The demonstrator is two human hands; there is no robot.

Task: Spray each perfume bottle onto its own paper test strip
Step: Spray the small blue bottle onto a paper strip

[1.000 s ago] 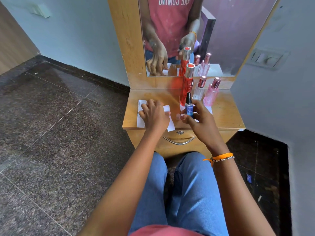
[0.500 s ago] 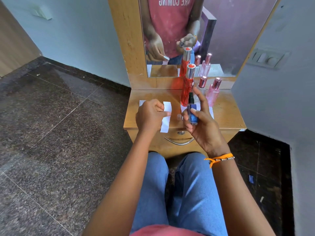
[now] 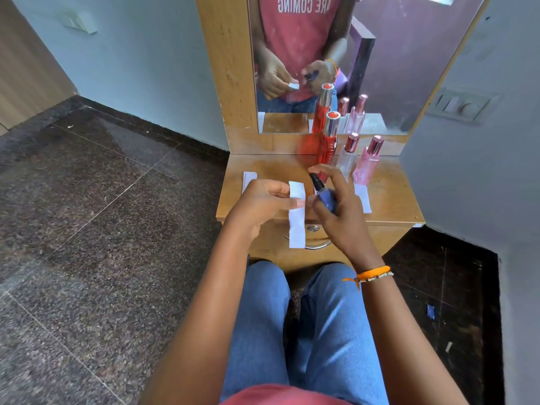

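My left hand (image 3: 261, 204) pinches a white paper test strip (image 3: 297, 220) by its upper part, so it hangs down in front of the drawer. My right hand (image 3: 336, 209) grips a small blue perfume bottle (image 3: 325, 197) with a black nozzle, tilted toward the strip, with the forefinger over the top. A tall red bottle (image 3: 328, 144), a clear bottle (image 3: 347, 156) and a pink bottle (image 3: 368, 162) stand at the back of the wooden dresser top (image 3: 388, 197). Two more strips lie flat, one at the left (image 3: 249, 179) and one at the right (image 3: 363, 197).
A mirror (image 3: 380, 54) rises behind the bottles and reflects them and my hands. A drawer with a metal handle (image 3: 318, 245) sits below the top. A grey wall with a switch plate (image 3: 458, 106) closes the right side. My knees in blue jeans are under the dresser.
My left hand lifted a strip off the dresser top and holds it up. My right hand raised the blue bottle and tilted its nozzle toward the strip.
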